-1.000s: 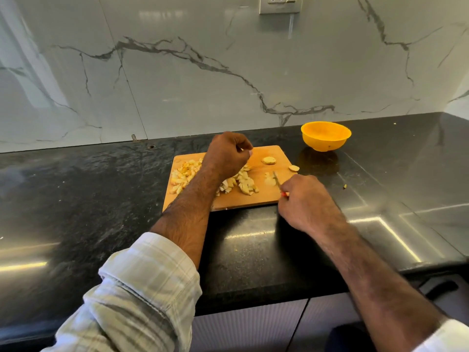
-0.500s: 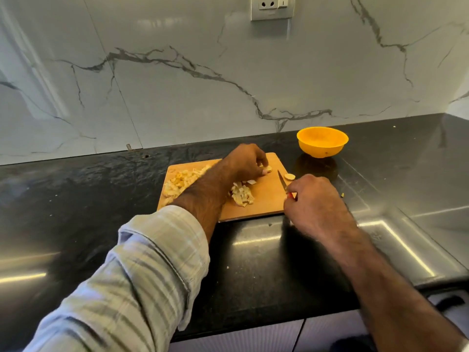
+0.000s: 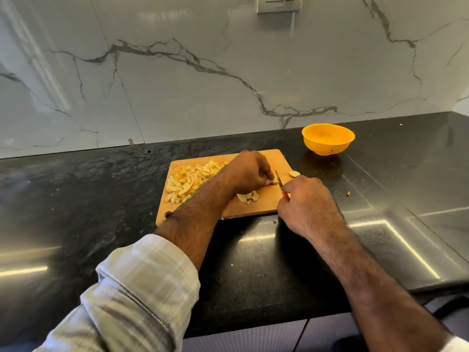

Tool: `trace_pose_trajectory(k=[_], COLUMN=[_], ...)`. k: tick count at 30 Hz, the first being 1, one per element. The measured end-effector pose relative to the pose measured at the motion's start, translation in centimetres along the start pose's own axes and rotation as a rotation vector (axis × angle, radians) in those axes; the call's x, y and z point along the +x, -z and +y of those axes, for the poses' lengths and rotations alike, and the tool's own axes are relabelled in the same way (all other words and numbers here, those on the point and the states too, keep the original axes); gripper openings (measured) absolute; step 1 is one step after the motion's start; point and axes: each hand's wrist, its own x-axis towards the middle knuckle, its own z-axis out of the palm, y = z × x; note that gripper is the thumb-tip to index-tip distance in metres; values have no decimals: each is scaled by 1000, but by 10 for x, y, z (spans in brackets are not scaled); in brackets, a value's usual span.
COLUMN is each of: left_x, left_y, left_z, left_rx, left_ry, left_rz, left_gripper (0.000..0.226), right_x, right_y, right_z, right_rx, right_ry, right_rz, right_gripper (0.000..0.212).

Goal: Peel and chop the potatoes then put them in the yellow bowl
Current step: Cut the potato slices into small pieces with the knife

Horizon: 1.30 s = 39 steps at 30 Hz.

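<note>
The left hand [image 3: 250, 171] lies over the middle of the rectangular wooden cutting board [image 3: 264, 203], fingers curled down and pinching a small pale potato piece [image 3: 272, 182] against the wood. The right hand [image 3: 308, 205] sits at the board's right front corner, gripping the red handle of a small knife [image 3: 280, 182] whose blade points away from the person and stands just beside the pinched piece, on its right.

The board lies on the black stone table [image 3: 101, 199], its front edge set well back from the table's front edge, with bare dark surface between. On the board's left half is a spread heap of yellow-orange potato peels and strips [image 3: 189, 180], reaching close to the left and rear edges. A smaller cluster of pale chopped potato bits [image 3: 248, 196] lies near the board's middle, just in front of the left hand. One round potato slice [image 3: 294, 173] rests at the board's right edge, close to the right hand's knuckles.

The round yellow plastic bowl [image 3: 328, 139] stands on the table beyond the board's rear right corner, apart from it and near the marble back wall [image 3: 228, 85]; its inside looks empty of potato. A tiny scrap [image 3: 349, 193] lies on the table right of the right hand. Right of the bowl and board the table runs open to its right edge.
</note>
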Motion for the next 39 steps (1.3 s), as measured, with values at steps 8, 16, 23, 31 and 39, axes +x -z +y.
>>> trace_pose_trajectory(k=[8,16,23,31,39], left_x=[1,-2,-6,-5,-4], left_y=[-1,-1,1,2,5], left_z=[-5,-5,-9,-11,-10], left_rx=[6,-27,-69,-88,-52], left_ry=[1,22,46,68,43], left_rz=[34,65,85,68,47], left_gripper=[14,14,13,12,13], right_x=[14,-1,11,4,16], right_y=[3,-2,1,-3,-2], right_z=[-20,-8,-28,-20,-26], right_rx=[-98,-78,-139,-89,-105], right_ry=[8,48,16,20,64], right_rz=[-80,-23,-118,-85,-56], right_gripper=[31,18,23,26,25])
